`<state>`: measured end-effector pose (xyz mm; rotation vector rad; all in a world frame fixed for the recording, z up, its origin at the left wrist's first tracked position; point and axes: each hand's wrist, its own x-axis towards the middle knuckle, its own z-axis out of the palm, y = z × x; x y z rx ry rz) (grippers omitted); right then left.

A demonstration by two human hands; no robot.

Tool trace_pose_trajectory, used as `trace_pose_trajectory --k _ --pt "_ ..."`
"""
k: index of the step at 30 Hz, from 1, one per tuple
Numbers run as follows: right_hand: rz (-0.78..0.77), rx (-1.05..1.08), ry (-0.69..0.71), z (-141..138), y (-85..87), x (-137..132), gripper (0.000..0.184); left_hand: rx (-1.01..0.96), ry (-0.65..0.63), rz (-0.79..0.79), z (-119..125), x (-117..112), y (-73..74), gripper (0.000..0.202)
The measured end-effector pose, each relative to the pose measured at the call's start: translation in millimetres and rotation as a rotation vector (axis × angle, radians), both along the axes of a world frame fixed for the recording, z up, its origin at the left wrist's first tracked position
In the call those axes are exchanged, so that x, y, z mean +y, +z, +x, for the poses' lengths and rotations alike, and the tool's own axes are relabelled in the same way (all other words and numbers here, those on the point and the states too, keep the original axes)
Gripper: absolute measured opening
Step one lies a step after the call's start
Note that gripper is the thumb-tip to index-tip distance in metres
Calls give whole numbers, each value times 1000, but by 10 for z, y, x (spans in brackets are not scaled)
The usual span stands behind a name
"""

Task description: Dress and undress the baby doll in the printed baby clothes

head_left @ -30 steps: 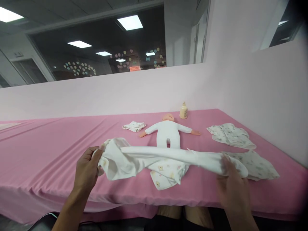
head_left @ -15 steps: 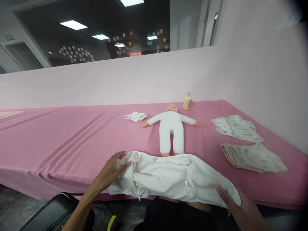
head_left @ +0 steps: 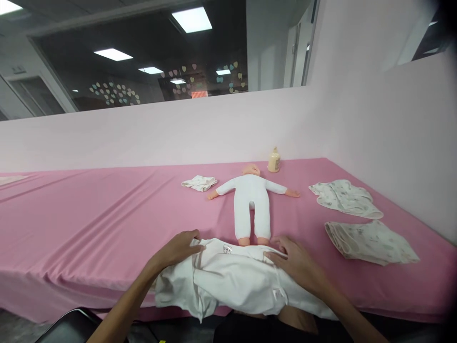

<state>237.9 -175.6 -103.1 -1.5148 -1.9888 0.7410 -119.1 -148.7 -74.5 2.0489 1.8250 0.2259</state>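
A white baby garment [head_left: 228, 281] lies spread over the near edge of the pink-covered table [head_left: 89, 214], partly hanging off it. My left hand [head_left: 178, 248] rests on its upper left part, fingers curled onto the cloth. My right hand [head_left: 294, 264] lies flat on its upper right part with fingers stretched out. Just beyond the garment a baby doll [head_left: 252, 205] in a white suit lies on its back, arms spread, feet toward me.
A small folded white cloth [head_left: 199, 182] lies left of the doll. A cream bottle [head_left: 273, 161] stands behind its head. Two patterned garments [head_left: 342, 197] [head_left: 371, 240] lie at the right. Pink walls [head_left: 392, 143] bound the table behind and at right. A dark chair [head_left: 67, 326] is below left.
The garment, held up stretched between both hands a second ago, has been lowered onto the table's near edge. My right hand moved from its right end inward onto its top.
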Motion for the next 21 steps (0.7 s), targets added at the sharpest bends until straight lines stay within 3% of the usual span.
trace_pose_trajectory --k 6,10,13,16,21 --pt "-40 48 141 32 108 50 23 -211 25 255 -162 -46 178 24" --pt "3 113 214 87 195 42 18 -446 68 278 -133 -122 297 28" --pt "-76 200 248 106 287 20 21 -524 132 317 -75 -184 358 28" --pt "-229 340 312 139 370 -14 26 -448 115 328 -63 -253 454 26" --pt "-458 489 518 263 463 -46 33 -242 -93 171 -207 -403 699 23"
